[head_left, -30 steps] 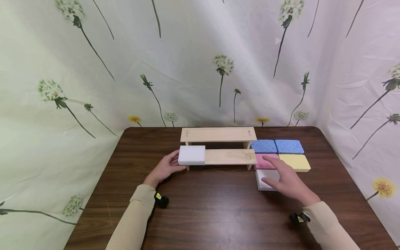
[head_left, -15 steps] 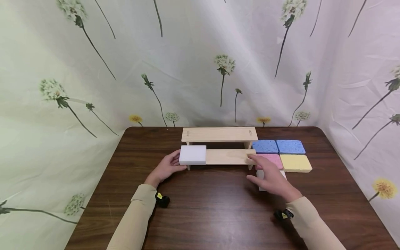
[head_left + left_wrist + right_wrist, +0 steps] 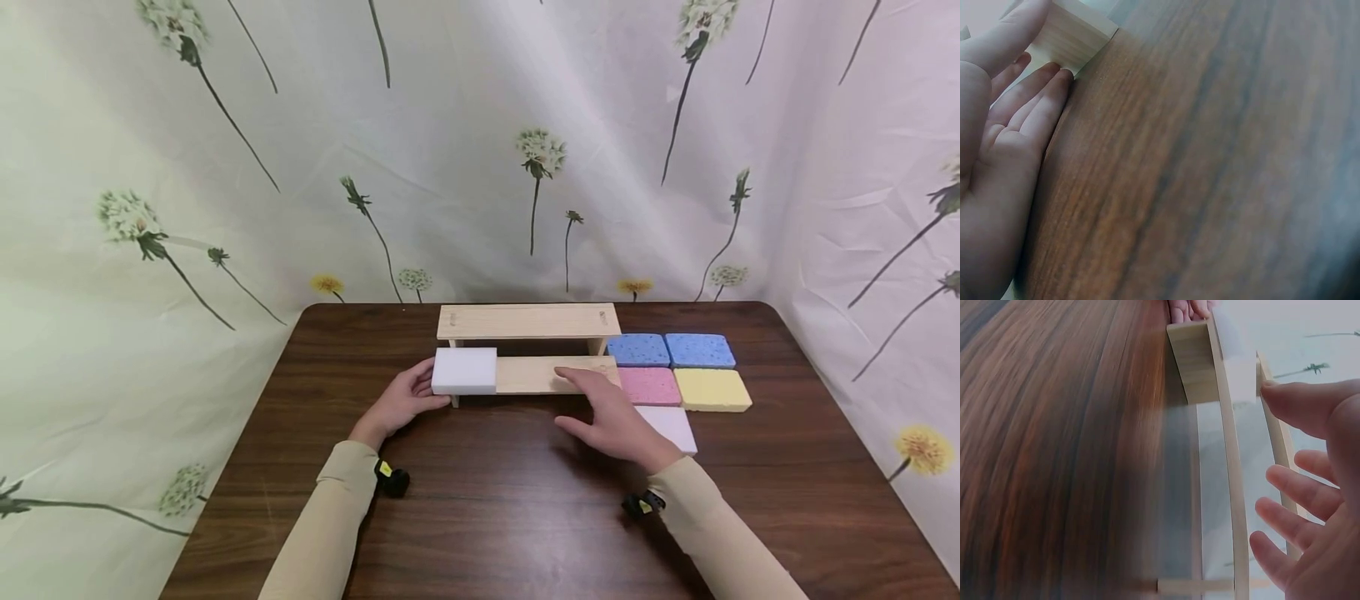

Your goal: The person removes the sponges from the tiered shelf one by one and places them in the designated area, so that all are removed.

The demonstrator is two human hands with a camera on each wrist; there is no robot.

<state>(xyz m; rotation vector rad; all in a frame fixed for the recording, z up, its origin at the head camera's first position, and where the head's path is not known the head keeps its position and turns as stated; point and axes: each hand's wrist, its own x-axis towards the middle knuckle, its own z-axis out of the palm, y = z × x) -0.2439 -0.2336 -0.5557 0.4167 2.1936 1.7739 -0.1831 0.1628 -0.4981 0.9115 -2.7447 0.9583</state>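
Observation:
A white sponge (image 3: pixel 465 369) lies flat on the left end of the lower board of a two-tier wooden rack (image 3: pixel 527 377). Beside that end is my left hand (image 3: pixel 400 407), its fingertips reaching the rack's leg (image 3: pixel 1071 34) in the left wrist view. Its fingers look mostly straight there; whether the thumb touches the sponge is hard to tell. My right hand (image 3: pixel 617 418) hovers at the lower board's right half, holding nothing. In the right wrist view, the fingers (image 3: pixel 1302 490) are spread and the thumb stands apart from them.
Right of the rack, two blue sponges (image 3: pixel 701 351) lie behind a pink sponge (image 3: pixel 649 387) and a yellow sponge (image 3: pixel 713 390). Another white sponge (image 3: pixel 675 427) sits in front, partly behind my right hand. A flower-printed cloth (image 3: pixel 465 167) hangs behind the brown table (image 3: pixel 480 517).
My right hand has moved left, from over the front white sponge to the lower board, uncovering more of the pink sponge. The left hand has stayed at the rack's left end.

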